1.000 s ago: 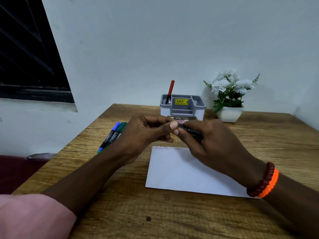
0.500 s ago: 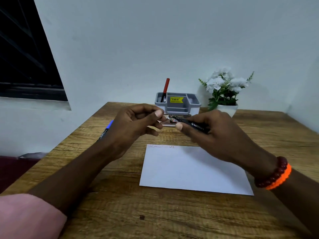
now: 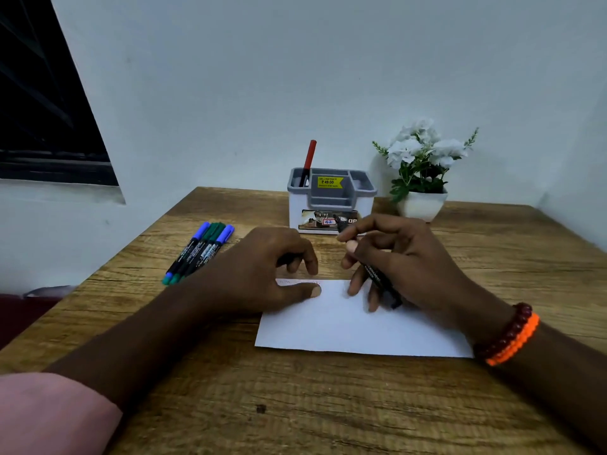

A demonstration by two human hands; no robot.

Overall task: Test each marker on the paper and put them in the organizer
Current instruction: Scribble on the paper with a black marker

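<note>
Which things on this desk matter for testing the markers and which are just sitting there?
Part of the job: black marker in the right hand; paper under the left hand; three waiting markers; organizer; red marker standing in it.

Just sitting there: flower pot; bracelets; window.
</note>
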